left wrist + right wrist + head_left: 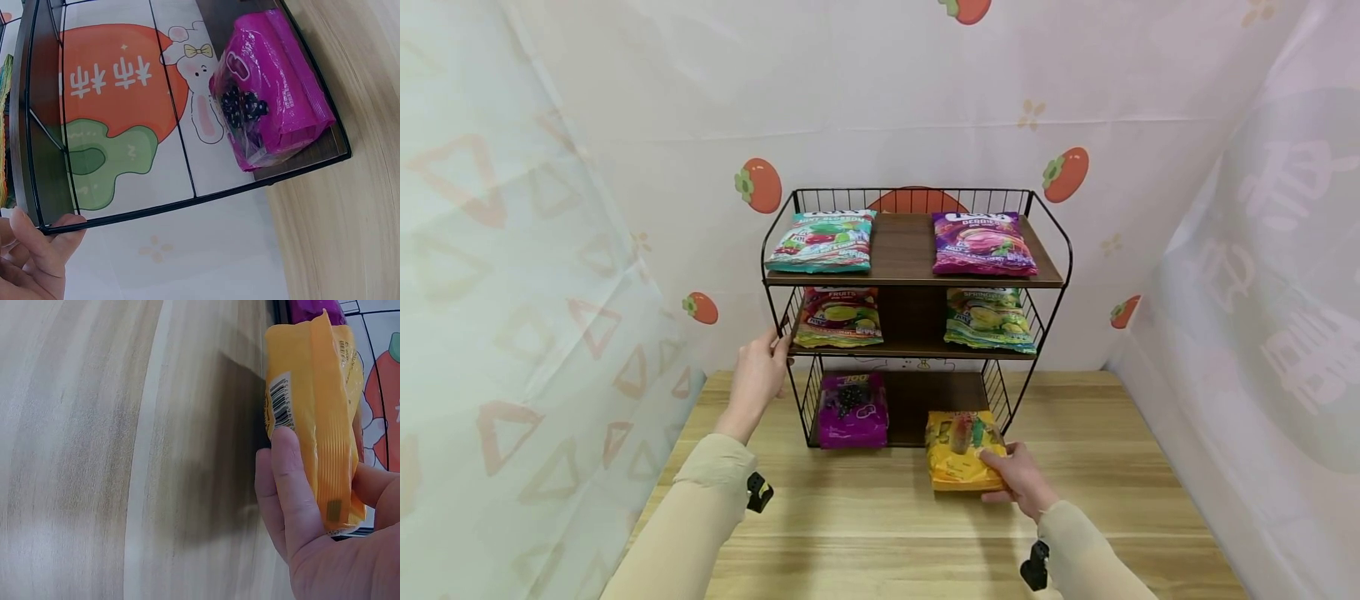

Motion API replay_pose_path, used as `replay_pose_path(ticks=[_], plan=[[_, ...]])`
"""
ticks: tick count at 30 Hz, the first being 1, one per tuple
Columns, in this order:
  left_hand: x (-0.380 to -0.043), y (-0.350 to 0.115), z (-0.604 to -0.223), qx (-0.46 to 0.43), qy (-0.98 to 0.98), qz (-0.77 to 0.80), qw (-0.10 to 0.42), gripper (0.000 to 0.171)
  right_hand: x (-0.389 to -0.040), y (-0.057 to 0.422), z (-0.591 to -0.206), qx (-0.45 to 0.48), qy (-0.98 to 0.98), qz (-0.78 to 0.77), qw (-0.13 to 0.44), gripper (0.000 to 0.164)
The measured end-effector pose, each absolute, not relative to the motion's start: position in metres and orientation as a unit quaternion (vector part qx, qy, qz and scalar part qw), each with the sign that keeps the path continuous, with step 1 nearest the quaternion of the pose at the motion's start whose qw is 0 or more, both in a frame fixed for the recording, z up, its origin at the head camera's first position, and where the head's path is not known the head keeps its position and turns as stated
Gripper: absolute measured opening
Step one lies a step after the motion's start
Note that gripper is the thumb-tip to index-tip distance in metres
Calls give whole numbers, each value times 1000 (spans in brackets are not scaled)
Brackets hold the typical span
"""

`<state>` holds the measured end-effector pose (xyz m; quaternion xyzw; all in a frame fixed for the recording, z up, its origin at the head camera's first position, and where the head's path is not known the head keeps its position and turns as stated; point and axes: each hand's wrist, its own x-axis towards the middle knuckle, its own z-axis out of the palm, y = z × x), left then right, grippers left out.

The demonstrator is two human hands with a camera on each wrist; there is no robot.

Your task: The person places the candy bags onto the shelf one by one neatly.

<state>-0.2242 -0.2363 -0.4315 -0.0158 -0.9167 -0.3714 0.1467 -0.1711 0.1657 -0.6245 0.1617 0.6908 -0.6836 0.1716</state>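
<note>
A three-tier rack (904,250) with a black wire frame and dark brown boards stands on the wooden table. At its left side my left hand (762,371) grips the frame by the middle shelf, thumb and fingers around the black bar in the left wrist view. My right hand (1021,479) holds a yellow candy bag (951,462) by its right side, at the front of the bottom shelf's right half. In the right wrist view, fingers lie under the bag and the thumb is on its other face. A purple candy bag (853,421) sits on the bottom shelf's left.
On the top shelf lie a teal candy bag (827,242) and a purple berry bag (983,243). The middle shelf bears a red-and-yellow bag (840,318) and a green bag (988,319). Printed cloth walls (895,100) enclose the wooden table (865,542) at the back and sides.
</note>
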Motion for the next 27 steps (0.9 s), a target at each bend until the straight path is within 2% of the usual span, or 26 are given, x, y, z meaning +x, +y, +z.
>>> replay_pose_path(ticks=[11,27], plan=[[-224,-237,-431,-14,-918,-368,144,43,-166,169,-627,157,680,-692,184,63],[-223,-237,-432,-13,-920,-365,142,45,-166,168,-627,168,684,-682,197,75]])
